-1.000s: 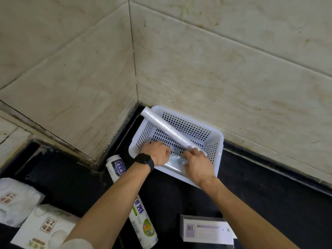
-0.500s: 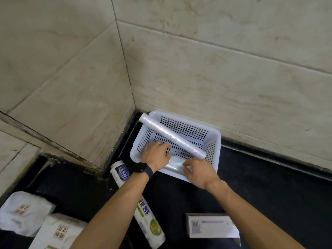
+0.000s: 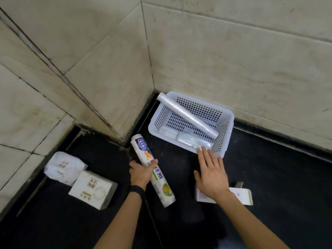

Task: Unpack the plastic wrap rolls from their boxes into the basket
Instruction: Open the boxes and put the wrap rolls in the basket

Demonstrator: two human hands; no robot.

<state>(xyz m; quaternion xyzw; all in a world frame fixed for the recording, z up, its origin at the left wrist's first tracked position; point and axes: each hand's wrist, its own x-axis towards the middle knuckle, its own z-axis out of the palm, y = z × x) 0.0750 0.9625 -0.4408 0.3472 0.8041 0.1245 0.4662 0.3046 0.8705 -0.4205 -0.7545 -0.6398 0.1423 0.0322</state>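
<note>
The left hand (image 3: 142,174) is wrapped around the middle of a printed roll (image 3: 153,170) that lies on the dark table (image 3: 269,177), just left of the white basket (image 3: 227,135). The right hand (image 3: 212,175) hovers flat with fingers spread, holding nothing, its fingertips at the basket's near rim. 1 bare plastic wrap roll (image 3: 186,118) leans diagonally across the basket, well ahead of both hands. A white box (image 3: 240,193) lies partly under the right wrist.

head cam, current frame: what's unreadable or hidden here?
- Opened box: near end hidden by the right hand; contents unseen.
- Printed roll: middle covered by the left hand; label blurred.
- Clear items on the basket floor under the bare roll: transparent and blurred; count unclear.
- Packs: print too small.
</note>
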